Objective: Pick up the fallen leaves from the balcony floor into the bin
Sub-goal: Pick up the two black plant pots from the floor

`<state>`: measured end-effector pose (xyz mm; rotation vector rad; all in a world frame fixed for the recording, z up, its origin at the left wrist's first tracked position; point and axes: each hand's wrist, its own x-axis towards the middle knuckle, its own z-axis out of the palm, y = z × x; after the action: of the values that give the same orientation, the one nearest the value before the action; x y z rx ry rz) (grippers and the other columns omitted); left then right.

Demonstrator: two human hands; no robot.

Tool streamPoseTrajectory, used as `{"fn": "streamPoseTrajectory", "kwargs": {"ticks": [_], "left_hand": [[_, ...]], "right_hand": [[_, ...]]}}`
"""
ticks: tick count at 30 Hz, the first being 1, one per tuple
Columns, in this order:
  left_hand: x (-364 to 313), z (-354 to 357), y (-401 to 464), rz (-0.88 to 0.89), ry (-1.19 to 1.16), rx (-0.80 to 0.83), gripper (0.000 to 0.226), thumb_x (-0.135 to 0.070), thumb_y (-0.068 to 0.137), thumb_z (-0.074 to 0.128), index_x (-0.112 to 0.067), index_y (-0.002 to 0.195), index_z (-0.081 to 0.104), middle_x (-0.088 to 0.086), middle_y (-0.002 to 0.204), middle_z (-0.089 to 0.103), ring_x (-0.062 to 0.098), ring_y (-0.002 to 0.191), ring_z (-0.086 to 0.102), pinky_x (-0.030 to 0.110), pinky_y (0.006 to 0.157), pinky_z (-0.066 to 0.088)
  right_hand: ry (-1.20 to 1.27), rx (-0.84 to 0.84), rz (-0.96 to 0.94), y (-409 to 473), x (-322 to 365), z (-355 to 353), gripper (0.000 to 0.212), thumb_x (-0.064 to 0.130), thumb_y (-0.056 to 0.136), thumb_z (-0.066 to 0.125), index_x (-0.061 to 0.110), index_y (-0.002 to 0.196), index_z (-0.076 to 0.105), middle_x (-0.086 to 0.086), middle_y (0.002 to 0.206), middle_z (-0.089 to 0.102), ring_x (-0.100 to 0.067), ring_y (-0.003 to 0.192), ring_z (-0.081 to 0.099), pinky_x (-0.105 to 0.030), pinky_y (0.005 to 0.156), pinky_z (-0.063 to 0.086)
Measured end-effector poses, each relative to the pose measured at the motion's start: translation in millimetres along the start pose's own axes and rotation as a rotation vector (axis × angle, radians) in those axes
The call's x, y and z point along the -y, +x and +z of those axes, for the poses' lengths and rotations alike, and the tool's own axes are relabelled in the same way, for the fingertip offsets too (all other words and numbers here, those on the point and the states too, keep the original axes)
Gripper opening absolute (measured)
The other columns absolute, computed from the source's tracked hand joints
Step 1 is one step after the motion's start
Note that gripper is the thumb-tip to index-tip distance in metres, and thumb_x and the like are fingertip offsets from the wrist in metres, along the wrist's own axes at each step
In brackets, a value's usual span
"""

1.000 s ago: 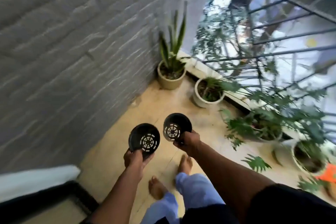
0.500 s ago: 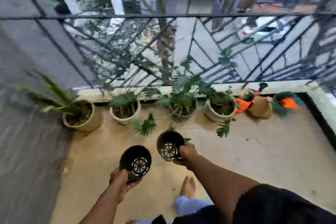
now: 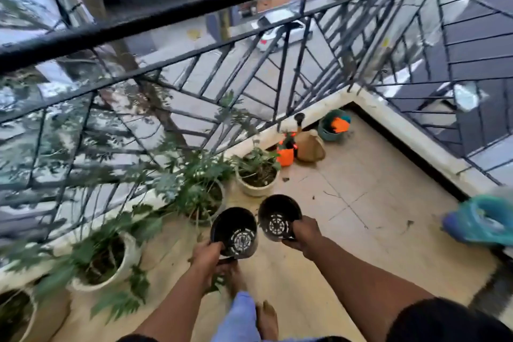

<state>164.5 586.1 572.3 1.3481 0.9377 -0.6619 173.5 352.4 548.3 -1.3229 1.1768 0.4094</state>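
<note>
Black pot [image 3: 279, 217] in right-hand fingers [image 3: 291, 241]

Black railing [image 3: 194, 8] borders beige tiled floor [image 3: 361, 203].

The tiled balcony floor [image 3: 369, 230] carries cream planters [image 3: 256, 189] along the left railing, an orange pot [image 3: 286, 157] and scattered leaves [image 3: 408, 223] at centre-right.

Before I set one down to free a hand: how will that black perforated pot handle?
The black pot is probably light: the left hand holds it by the rim alone. It looks empty, so likely tippy. Thin plastic walls may flex.
</note>
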Motion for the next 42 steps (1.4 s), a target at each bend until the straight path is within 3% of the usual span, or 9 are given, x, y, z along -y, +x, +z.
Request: {"fn": "streamPoseTrajectory", "kwargs": {"ticks": [3,7,13,20,24,28,32,37,42], "left_hand": [[-30.9,35.2,22.6,0.005,0.046,0.053,0.034,0.012,0.097,0.043,0.005,0.128,0.057,0.031,0.123,0.061,0.043,0.084,0.063,0.038,0.042,0.058],[-68.6,77.6,41.4,0.0,0.122,0.096,0.033,0.008,0.1,0.042,0.002,0.129,0.055,0.028,0.129,0.06,0.045,0.09,0.065,0.03,0.037,0.052],[-116.1,142.3,75.3,-0.035,0.101,0.159,0.028,0.006,0.101,0.043,0.007,0.127,0.052,0.028,0.127,0.061,0.05,0.1,0.067,0.051,0.06,0.062],[-122.3,216.3,120.3,-0.091,0.05,0.063,0.023,0.005,0.101,0.045,0.007,0.122,0.054,0.025,0.116,0.062,0.043,0.094,0.066,0.047,0.055,0.062],[-99.9,254.6,157.9,-0.143,-0.025,-0.034,0.026,0.005,0.099,0.045,0.001,0.121,0.059,0.025,0.117,0.064,0.038,0.087,0.067,0.038,0.052,0.06],[-64.7,301.0,197.3,-0.229,-0.168,-0.172,0.024,0.01,0.098,0.044,-0.002,0.111,0.061,0.023,0.118,0.064,0.048,0.104,0.064,0.037,0.044,0.058],[-21.1,333.3,251.8,-0.294,-0.319,-0.33,0.033,0.016,0.094,0.047,-0.002,0.118,0.06,0.022,0.114,0.062,0.044,0.098,0.058,0.039,0.035,0.054],[82.1,322.2,374.6,-0.321,-0.147,-0.419,0.021,-0.002,0.085,0.062,-0.015,0.1,0.065,0.016,0.105,0.07,0.037,0.099,0.069,0.054,0.084,0.06],[130.2,336.1,480.9,-0.309,-0.203,-0.77,0.031,0.002,0.085,0.056,-0.018,0.106,0.066,0.02,0.106,0.07,0.031,0.087,0.069,0.046,0.08,0.061]], "right_hand": [[0.08,-0.073,0.009,13.8,23.4,-22.7,0.034,-0.007,0.095,0.047,0.004,0.125,0.059,-0.024,0.122,0.061,-0.036,0.093,0.063,-0.04,0.054,0.059],[0.158,-0.168,0.004,33.1,56.5,-47.0,0.035,-0.009,0.093,0.048,0.002,0.123,0.06,-0.025,0.117,0.059,-0.036,0.09,0.062,-0.045,0.059,0.061],[0.222,-0.236,0.006,75.2,104.1,-67.1,0.027,-0.011,0.089,0.052,0.003,0.11,0.062,-0.025,0.114,0.061,-0.037,0.09,0.064,-0.04,0.054,0.06],[0.081,-0.207,-0.009,161.7,159.2,-89.5,0.031,-0.009,0.075,0.061,0.005,0.103,0.067,-0.021,0.099,0.066,-0.038,0.085,0.069,-0.052,0.064,0.063],[-0.082,-0.148,0.015,236.3,171.4,-104.9,0.033,0.005,0.07,0.061,0.019,0.099,0.07,-0.016,0.102,0.068,-0.036,0.089,0.07,-0.053,0.069,0.063],[-0.254,-0.093,0.047,361.3,137.0,-118.9,0.046,0.033,0.055,0.061,0.033,0.101,0.069,-0.006,0.108,0.071,-0.031,0.093,0.071,-0.049,0.077,0.063],[-0.326,-0.044,0.094,428.5,118.3,-109.5,0.041,0.026,0.061,0.07,0.035,0.101,0.066,-0.007,0.103,0.073,-0.032,0.089,0.072,-0.051,0.074,0.063],[-0.469,0.034,0.124,512.9,89.2,-71.1,0.023,0.018,0.077,0.07,0.029,0.096,0.066,-0.006,0.099,0.072,-0.031,0.092,0.073,-0.049,0.08,0.062],[-0.596,0.01,0.065,621.8,17.0,-33.0,0.035,0.017,0.069,0.073,0.02,0.104,0.071,-0.009,0.1,0.074,-0.033,0.092,0.071,-0.047,0.078,0.062]]}}
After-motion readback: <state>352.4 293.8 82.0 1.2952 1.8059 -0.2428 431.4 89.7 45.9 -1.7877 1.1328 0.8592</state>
